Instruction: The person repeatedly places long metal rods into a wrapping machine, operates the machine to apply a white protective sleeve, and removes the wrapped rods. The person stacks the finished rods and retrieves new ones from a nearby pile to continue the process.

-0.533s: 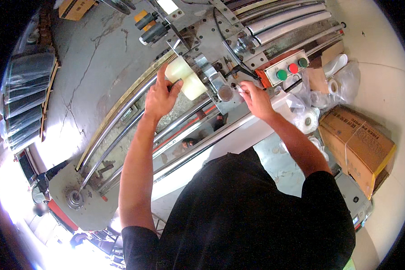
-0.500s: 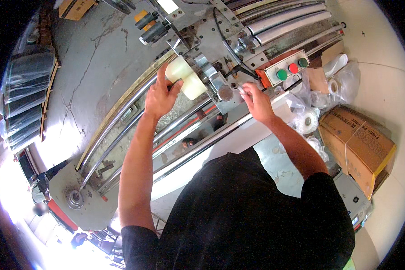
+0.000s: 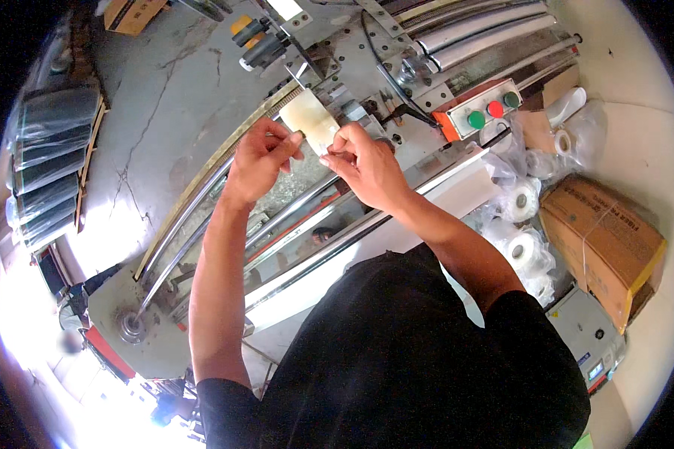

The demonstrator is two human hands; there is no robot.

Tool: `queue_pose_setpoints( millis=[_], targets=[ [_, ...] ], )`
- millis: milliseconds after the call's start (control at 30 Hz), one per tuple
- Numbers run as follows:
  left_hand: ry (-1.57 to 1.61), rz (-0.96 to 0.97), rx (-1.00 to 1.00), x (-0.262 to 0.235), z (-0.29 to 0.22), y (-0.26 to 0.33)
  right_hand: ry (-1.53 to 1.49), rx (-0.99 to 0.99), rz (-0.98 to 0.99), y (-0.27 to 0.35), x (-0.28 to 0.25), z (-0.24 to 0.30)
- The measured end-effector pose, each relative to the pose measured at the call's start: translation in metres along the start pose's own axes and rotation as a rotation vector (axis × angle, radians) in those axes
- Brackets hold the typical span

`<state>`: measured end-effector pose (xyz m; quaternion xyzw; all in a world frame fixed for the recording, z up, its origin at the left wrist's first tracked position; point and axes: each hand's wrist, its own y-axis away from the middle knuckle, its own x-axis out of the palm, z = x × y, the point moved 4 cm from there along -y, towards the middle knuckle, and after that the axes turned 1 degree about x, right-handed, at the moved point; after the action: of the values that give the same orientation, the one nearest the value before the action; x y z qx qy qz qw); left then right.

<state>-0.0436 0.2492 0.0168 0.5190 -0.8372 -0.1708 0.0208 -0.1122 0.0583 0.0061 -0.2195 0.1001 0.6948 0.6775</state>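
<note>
A cream-coloured cylinder [image 3: 305,114], like a plastic roller, sits on the machine's carriage in front of me. At its left lower edge is my left hand [image 3: 258,161], closed with thumb and fingertip touching the edge; what the fingers hold, if anything, is hidden. My right hand [image 3: 371,168] is closed in a pinch at the cylinder's lower right end. A pale, shiny bit shows by its fingertips, too small to name. Just behind the right hand lies the carriage's metal clamp [image 3: 352,112], partly covered by the fingers.
Long metal rails [image 3: 292,206] run across the machine. To the right stand a control box [image 3: 483,111] with green and red buttons, plastic-wrapped rolls [image 3: 520,251] and a cardboard box [image 3: 603,247]. Wrapped dark stacks [image 3: 52,150] are at the far left.
My right hand has moved left from beside the metal clamp to the cylinder's end. The left hand has drawn in its outstretched index finger and shifted slightly down and left.
</note>
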Motion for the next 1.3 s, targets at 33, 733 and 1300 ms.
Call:
queue_pose_setpoints(
  millis=[33, 733, 1300],
  targets=[
    [0.011, 0.001, -0.01, 0.001, -0.001, 0.002, 0.009, 0.001, 0.002, -0.004, 0.002, -0.001],
    [-0.035, 0.055, 0.094, 0.01, 0.005, 0.002, -0.419, 0.144, 0.133, -0.017, -0.005, 0.033],
    [-0.124, -0.043, 0.144, 0.01, 0.022, 0.006, -0.534, 0.453, 0.506, -0.033, -0.025, 0.041]
  ],
)
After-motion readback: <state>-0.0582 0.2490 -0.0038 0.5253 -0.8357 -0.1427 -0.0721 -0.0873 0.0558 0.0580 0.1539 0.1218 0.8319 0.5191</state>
